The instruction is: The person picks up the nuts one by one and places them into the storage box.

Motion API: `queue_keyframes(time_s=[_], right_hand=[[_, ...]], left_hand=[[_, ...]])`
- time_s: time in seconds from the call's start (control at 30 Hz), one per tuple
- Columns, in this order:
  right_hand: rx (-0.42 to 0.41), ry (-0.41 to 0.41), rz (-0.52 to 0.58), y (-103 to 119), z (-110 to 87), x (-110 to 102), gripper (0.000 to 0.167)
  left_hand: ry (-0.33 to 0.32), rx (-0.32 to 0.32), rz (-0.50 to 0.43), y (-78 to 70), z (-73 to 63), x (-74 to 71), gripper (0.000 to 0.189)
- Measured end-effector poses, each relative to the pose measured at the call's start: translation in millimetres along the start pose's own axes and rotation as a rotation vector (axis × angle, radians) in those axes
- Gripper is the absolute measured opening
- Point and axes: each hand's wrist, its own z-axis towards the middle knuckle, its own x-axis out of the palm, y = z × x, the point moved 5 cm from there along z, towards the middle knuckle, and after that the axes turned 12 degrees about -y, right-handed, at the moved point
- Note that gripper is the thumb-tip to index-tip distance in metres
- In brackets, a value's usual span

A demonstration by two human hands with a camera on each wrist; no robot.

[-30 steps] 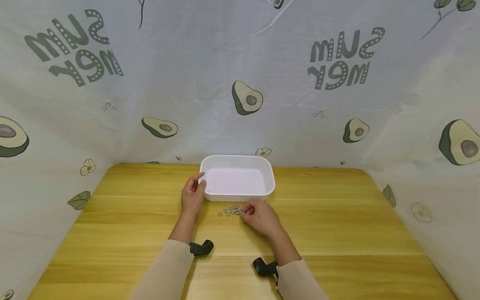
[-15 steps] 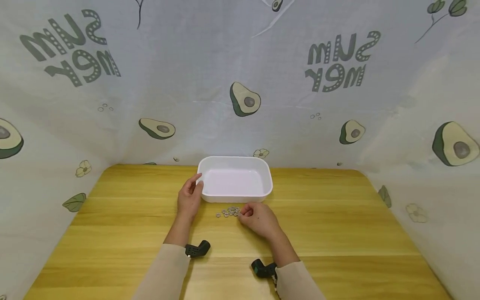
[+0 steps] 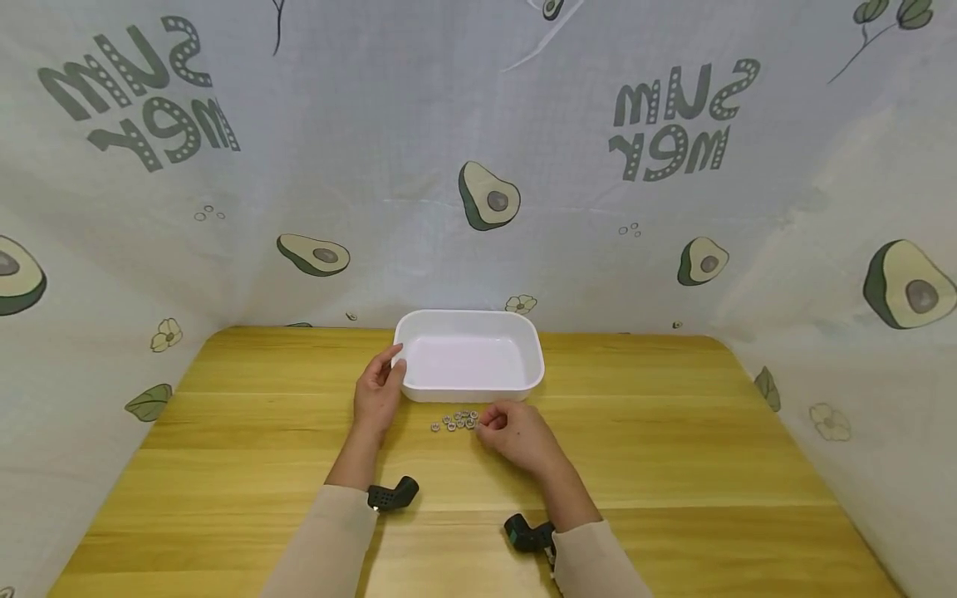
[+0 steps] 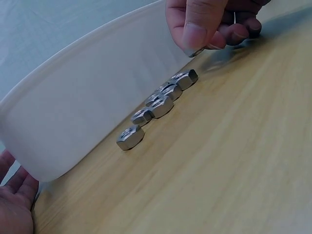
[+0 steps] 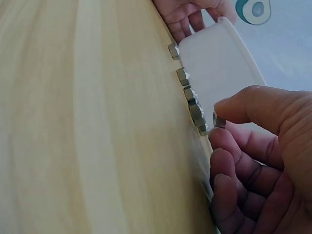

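A white rectangular tray [image 3: 467, 395] stands at the table's far side. My left hand [image 3: 378, 399] holds its left end, thumb and index finger at the rim; the other fingers lie against the outside of the wall in the right wrist view. In front of the tray, several metal hex nuts [image 4: 161, 106] lie in a loose cluster on the wood. My right hand [image 3: 520, 433], at the cluster's right end, pinches one hex nut [image 5: 219, 120] between thumb and index finger. That nut is just above the table, beside the others; its remaining fingers are curled.
The wooden table [image 3: 673, 448] reaches back to a pale cloth [image 3: 404, 166] printed with avocados and lettering, which hangs behind and at both sides. A small black device [image 3: 394, 495] sits on the left wrist, another black device [image 3: 527, 534] on the right.
My right hand has shifted slightly and now pinches a nut at the cluster's right end, lifted off the wood. The left hand stays on the tray. The head view has moved a little.
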Motion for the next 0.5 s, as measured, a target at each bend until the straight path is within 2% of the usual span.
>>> queue_keyframes(time_s=[0.23, 0.5], right_hand=[[0.001, -0.008, 0.033, 9.4, -2.3, -6.1, 0.01], [-0.05, -0.094, 0.057, 30.8, -1.6, -22.3, 0.011]], left_hand=[[0.001, 0.002, -0.002, 1.1, 0.0, -0.6, 0.038], [-0.008, 0.02, -0.02, -0.5, 0.2, 1.2, 0.037]])
